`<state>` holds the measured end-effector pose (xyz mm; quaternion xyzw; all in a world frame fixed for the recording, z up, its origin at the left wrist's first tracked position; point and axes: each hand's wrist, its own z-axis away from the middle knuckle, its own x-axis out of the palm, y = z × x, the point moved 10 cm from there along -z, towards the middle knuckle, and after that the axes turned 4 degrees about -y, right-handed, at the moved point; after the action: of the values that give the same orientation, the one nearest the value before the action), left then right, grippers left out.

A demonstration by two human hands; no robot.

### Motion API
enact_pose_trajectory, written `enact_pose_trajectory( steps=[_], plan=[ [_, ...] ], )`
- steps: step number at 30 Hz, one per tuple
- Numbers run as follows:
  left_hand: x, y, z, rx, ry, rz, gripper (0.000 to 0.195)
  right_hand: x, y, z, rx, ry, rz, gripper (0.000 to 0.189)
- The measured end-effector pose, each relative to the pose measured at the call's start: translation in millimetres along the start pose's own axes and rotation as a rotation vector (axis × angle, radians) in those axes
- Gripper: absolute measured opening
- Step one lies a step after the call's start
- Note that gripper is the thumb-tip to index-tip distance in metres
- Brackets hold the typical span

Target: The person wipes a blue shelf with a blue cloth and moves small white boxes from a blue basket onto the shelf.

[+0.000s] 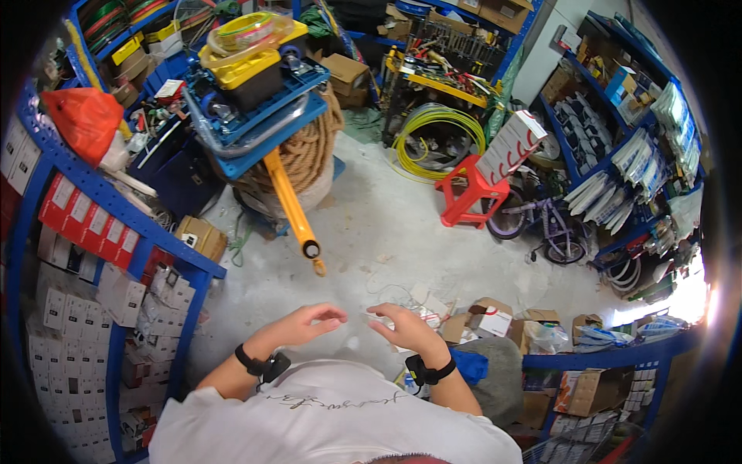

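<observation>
Both of my hands are raised in front of my chest, above the grey concrete floor (371,223). My left hand (307,326) has its fingers bent and its thumb apart, with nothing in it. Opposite it, my right hand (406,329) has finger and thumb spread. A thin pale strip shows behind the right fingertips; whether it touches them is unclear. A gap of floor separates the two hands. Each wrist wears a black strap with a small device. Just beyond my left hand is the end of a yellow handle (290,200).
The handle slopes from a stack with coiled rope (304,156) and a blue platform trolley (272,136). Ahead right are a red plastic stool (472,194) bearing a white box (510,148), and a purple bicycle (548,223). Blue shelving (139,235) flanks my left. Open cartons (493,319) lie right.
</observation>
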<state>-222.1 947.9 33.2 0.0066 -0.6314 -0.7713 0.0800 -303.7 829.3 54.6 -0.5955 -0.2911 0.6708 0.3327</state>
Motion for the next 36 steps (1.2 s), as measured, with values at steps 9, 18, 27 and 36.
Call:
enact_pose_trajectory(
  steps=[9, 18, 27, 36],
  plan=[
    [45, 58, -153, 0.217, -0.225, 0.089, 0.03, -106, 86, -24, -0.087, 0.292, -0.055, 0.034],
    [-27, 40, -268, 0.222, 0.022, 0.246, 0.03, -168, 243, -12, 0.534, -0.006, -0.21, 0.049],
    [-117, 63, -295, 0.176, 0.32, 0.152, 0.026, -220, 289, -63, 0.552, -0.006, -0.372, 0.037],
    [-192, 87, -358, 0.099, 0.628, 0.102, 0.021, -327, 342, -205, 0.203, -0.092, -0.149, 0.036]
  ],
)
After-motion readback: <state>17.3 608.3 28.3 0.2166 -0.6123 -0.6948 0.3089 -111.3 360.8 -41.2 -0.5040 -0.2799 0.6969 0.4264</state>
